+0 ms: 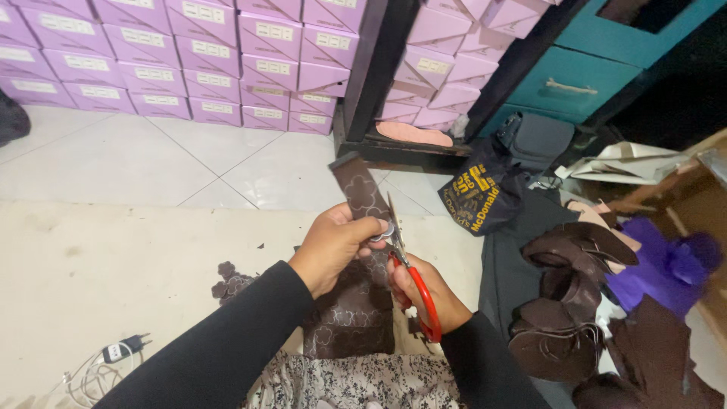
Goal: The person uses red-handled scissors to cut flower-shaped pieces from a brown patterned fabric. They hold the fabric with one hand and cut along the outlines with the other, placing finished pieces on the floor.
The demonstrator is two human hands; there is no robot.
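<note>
Left hand point(331, 248) pinched the brown strip point(362, 198), right hand point(424, 291) clamped red scissors point(413, 276); blades near fingers, 1 slip could've nicked them.

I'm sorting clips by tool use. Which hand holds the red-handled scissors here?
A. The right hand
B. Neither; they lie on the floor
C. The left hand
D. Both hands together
A: the right hand grips the red-handled scissors, whose blades meet the brown patterned strip, while the left hand holds that strip up.
</note>
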